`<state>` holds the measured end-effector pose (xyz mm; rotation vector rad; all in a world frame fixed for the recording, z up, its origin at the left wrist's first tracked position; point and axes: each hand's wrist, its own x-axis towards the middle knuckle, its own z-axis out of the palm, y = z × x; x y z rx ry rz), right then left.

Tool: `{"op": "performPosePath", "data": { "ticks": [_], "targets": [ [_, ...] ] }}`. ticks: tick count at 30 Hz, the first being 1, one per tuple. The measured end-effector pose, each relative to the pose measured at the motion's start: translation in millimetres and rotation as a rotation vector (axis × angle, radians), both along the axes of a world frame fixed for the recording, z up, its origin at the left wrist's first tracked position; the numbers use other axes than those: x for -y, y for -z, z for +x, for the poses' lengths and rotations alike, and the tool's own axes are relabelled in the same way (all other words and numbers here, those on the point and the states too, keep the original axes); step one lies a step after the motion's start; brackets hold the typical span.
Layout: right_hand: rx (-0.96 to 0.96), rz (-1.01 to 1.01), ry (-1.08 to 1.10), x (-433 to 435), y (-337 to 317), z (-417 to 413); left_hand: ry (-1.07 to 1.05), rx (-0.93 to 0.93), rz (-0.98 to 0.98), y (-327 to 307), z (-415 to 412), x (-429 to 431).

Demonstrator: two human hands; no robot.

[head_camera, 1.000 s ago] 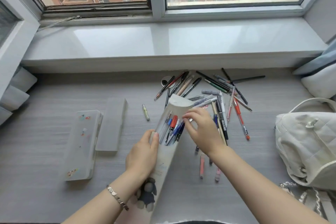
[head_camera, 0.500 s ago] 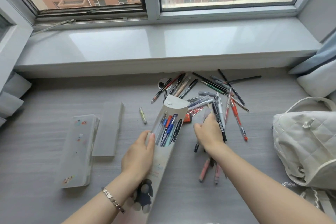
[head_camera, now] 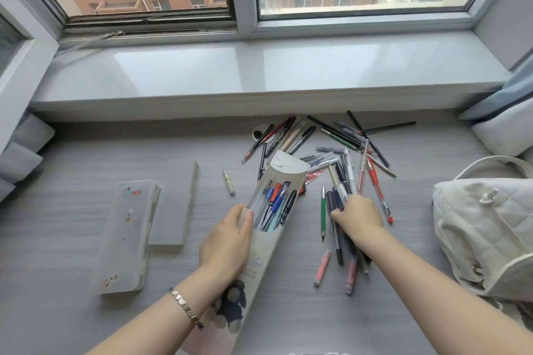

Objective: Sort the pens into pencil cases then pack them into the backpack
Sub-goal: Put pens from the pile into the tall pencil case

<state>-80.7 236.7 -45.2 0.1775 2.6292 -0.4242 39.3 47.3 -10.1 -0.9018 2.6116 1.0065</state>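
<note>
left hand (head_camera: pixel 227 242) is gripping the tall pencil case (head_camera: pixel 268 228) by its side, fingers clamped round it, keeping it tilted w/ the flap open toward the window. a handful of pens (head_camera: pixel 274 204) are already sitting inside it, tips down. right hand (head_camera: pixel 357 216) is curling down onto a bunch of dark pens (head_camera: pixel 336 210) on the desk (head_camera: pixel 86 311), fingers closing on several at once; can't tell if they're properly pinched yet.

progress, judging from this: early-ish. most of the pen pile (head_camera: pixel 346 153) is lying loose near the window sill, plus a few pink ones (head_camera: pixel 321 268) nearer the person & one short stray (head_camera: pixel 228 181) off to the left. two other cases, a clear one w/ stickers (head_camera: pixel 127 239) and a frosted grey one (head_camera: pixel 176 202), are lying shut & apparently unused. white backpack (head_camera: pixel 490 233) is sitting at the right edge, nothing packed afaict. so left: rest of sorting, closing cases, packing.
</note>
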Motion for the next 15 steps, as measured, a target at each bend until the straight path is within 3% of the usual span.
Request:
{"op": "performPosePath", "data": {
  "ticks": [4, 6, 9, 12, 15],
  "targets": [
    [-0.044, -0.246, 0.012, 1, -27, -3, -0.003, -0.015, 0.011, -1, 1, 0],
    [-0.079, -0.578, 0.090, 9, -50, 0, 0.003, -0.008, 0.015, -1, 1, -2],
    [0.018, -1.239, 0.312, 29, -76, 16, 0.037, 0.002, 0.027, -5, 0, -9],
    [0.028, -1.415, 0.377, 52, -72, 36, 0.072, -0.006, 0.030, -9, 0, -18],
    [0.154, -1.533, 0.474, 63, -60, 49, 0.100, -0.017, 0.029, -8, 0, -21]
  ]
}}
